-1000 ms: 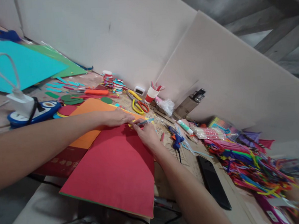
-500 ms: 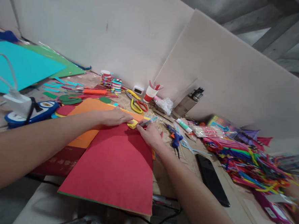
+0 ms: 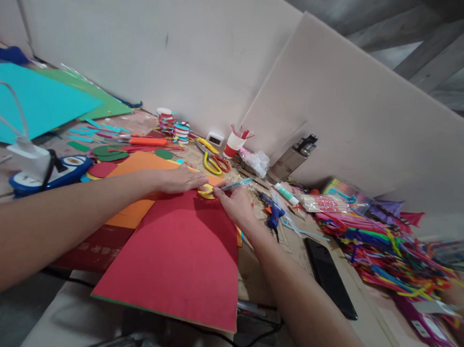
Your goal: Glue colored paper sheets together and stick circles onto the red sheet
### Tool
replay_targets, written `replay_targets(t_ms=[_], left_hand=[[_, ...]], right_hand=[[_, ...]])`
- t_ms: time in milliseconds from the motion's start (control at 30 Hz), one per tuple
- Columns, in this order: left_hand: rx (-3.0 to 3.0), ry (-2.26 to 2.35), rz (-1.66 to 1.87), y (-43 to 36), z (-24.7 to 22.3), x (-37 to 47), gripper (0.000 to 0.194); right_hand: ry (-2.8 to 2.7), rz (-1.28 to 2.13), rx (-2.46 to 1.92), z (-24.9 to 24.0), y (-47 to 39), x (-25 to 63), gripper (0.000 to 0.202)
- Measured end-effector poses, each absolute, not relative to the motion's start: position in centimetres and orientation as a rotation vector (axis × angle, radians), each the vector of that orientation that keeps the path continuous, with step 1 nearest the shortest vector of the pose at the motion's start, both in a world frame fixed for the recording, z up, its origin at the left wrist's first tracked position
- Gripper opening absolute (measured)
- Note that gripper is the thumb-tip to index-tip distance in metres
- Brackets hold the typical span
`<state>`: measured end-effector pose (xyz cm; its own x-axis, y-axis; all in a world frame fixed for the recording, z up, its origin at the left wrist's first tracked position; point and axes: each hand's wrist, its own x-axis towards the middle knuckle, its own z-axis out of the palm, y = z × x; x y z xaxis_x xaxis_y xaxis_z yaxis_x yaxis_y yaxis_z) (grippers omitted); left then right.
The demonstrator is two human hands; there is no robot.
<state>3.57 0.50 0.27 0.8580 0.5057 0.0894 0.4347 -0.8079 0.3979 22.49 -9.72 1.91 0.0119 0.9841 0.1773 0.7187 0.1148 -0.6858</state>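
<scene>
My left hand lies flat, fingers stretched out, across the top of a red sheet. Its fingertips rest at the edge of a small yellow disc. In my right hand is a slim light-blue pen, pinched near its tip, which points at the disc; the exact contact is hidden by my fingers. Under the red sheet and my left arm lies an orange sheet. Green paper discs are stacked beyond my left forearm.
Scissors with yellow handles, a cup of red strips and a blue glue gun lie ahead. At right are a black phone and a heap of pipe cleaners. A power strip stands left.
The pen has swung to a flatter slant, its back end shifting right. My right hand has turned slightly with it; my left hand stays in place by the yellow disc.
</scene>
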Motion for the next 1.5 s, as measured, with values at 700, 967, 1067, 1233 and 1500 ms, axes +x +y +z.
replay_targets(t_ms=[700, 967, 1067, 1233, 1500], left_hand=[[2.550, 0.560, 0.284, 1.5, 0.1, 3.6, 0.042], [2.590, 0.581, 0.247, 1.7, -0.2, 3.7, 0.046], [2.595, 0.576, 0.206, 1.7, -0.2, 3.7, 0.048], [2.538, 0.606, 0.263, 1.4, 0.2, 3.8, 0.043], [2.603, 0.601, 0.229, 1.0, 0.6, 3.8, 0.037]], right_hand=[[-1.944, 0.317, -1.652, 0.1, -7.6, 19.9, 0.015], [-1.955, 0.326, -1.681, 0.2, -7.7, 19.8, 0.016], [-1.968, 0.316, -1.699, 0.3, -7.6, 19.7, 0.016], [-1.994, 0.299, -1.666, 0.4, -7.7, 19.8, 0.016], [-1.947, 0.385, -1.658, 0.9, -8.5, 20.3, 0.014]])
